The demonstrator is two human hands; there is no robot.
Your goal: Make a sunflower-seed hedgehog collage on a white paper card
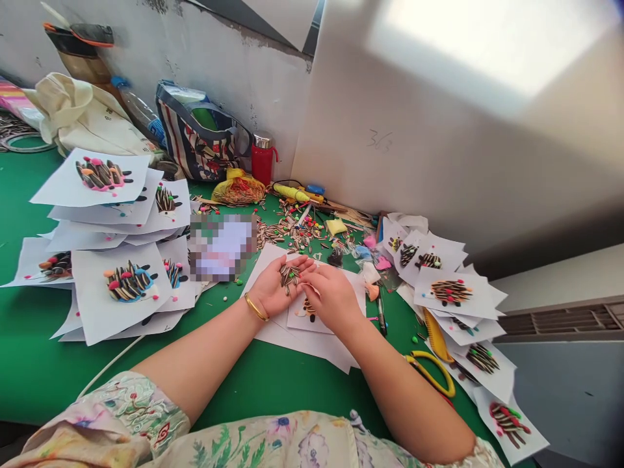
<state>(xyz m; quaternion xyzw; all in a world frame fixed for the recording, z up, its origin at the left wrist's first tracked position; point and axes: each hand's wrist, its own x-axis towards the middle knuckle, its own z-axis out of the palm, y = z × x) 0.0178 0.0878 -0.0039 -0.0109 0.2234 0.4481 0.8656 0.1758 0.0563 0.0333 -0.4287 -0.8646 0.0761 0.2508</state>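
My left hand (276,286) lies palm up with a small heap of sunflower seeds (289,278) cupped in it, and a gold bangle circles its wrist. Close against those fingers, my right hand (334,296) has thumb and fingertips pinched together; whatever they hold, if anything, is too small or hidden. Partly covered by the right hand is a white card (297,320) bearing a seed-covered figure (309,308) with orange and black bits. Beneath the card lie larger white sheets (273,335).
Stacks of finished-looking seed cards stand at left (117,325) and right (446,292). Loose seeds (277,237) and coloured clay cover the back. Yellow-handled scissors (433,370) and a pen (381,315) lie at right. Behind are a red flask (262,159) and a striped bag (195,133).
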